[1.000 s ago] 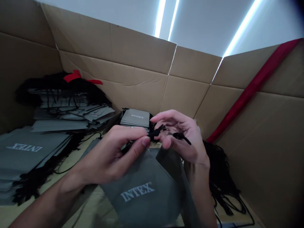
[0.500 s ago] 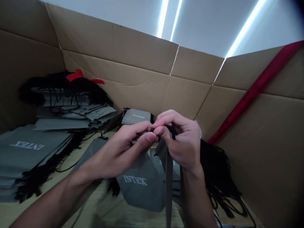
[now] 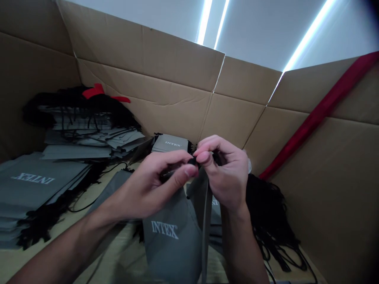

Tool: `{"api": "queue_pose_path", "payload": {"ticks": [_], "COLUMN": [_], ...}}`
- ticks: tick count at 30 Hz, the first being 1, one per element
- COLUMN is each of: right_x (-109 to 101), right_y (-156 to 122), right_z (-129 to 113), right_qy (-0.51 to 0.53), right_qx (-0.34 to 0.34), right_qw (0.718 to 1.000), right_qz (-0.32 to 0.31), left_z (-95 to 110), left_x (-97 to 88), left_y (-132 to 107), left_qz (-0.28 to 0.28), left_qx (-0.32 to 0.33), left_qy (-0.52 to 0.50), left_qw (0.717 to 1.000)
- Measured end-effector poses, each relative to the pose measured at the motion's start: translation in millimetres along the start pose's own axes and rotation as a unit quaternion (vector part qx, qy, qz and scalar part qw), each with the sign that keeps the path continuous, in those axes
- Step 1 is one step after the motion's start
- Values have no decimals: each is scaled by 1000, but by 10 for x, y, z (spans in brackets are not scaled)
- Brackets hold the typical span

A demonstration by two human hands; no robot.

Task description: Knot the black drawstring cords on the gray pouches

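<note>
Both hands meet in the middle of the view, above a grey INTEX pouch (image 3: 174, 240) that hangs beneath them. My left hand (image 3: 160, 177) pinches a small piece of black cord (image 3: 193, 161) between thumb and forefinger. Close against it, my right hand (image 3: 226, 169) has thumb and forefinger pressed together at the same cord, its other fingers curled. More black cord shows inside the right palm. The pouch's edge is turned toward me below the right hand. Where the cord joins the pouch is hidden by the fingers.
Grey INTEX pouches (image 3: 38, 177) lie stacked at left, with a messier pile (image 3: 89, 134) behind. Another small stack (image 3: 171, 142) stands at the back. Black cords (image 3: 272, 213) heap at right. Cardboard walls (image 3: 166, 86) enclose the surface; a red strap (image 3: 314, 118) crosses the right one.
The hands have parted slightly, so the black cord between the fingertips now shows. The hanging pouch has swung a little left and lower, toward me.
</note>
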State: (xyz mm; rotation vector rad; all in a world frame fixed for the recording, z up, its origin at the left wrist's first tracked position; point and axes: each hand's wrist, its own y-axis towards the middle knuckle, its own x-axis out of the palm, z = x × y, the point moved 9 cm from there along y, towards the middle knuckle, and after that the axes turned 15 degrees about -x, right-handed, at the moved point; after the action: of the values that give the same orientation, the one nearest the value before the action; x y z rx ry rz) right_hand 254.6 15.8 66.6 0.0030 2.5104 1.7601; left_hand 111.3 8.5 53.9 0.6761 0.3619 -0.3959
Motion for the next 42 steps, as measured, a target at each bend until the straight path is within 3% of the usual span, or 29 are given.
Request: {"api": "queue_pose_path", "payload": {"ticks": [3, 9, 14, 19, 23, 31, 37, 42], "right_x": [-67, 97, 114, 86, 121, 38, -39, 44], "right_y": [6, -24, -33, -43, -59, -30, -1, -31], "right_z": [15, 34, 69, 123, 209, 159, 97, 10], "right_qy": [17, 116, 150, 146, 168, 162, 88, 38], "right_qx": [9, 40, 64, 60, 83, 99, 69, 46], "right_qw": [1000, 986, 981, 982, 977, 977, 992, 994], "right_qz": [-4, -116, -105, -108, -107, -98, -59, -93], "left_z": [4, 53, 35, 129, 174, 139, 110, 82], "left_x": [13, 17, 68, 94, 99, 19, 23, 15], "left_y": [8, -19, -48, -148, -204, -147, -105, -103], "left_qz": [-19, -15, -5, 49, 57, 58, 65, 99], "left_qx": [9, 53, 49, 121, 166, 105, 86, 103], "left_qy": [19, 26, 62, 137, 148, 127, 162, 222], "left_qw": [1000, 998, 997, 982, 973, 985, 981, 965]}}
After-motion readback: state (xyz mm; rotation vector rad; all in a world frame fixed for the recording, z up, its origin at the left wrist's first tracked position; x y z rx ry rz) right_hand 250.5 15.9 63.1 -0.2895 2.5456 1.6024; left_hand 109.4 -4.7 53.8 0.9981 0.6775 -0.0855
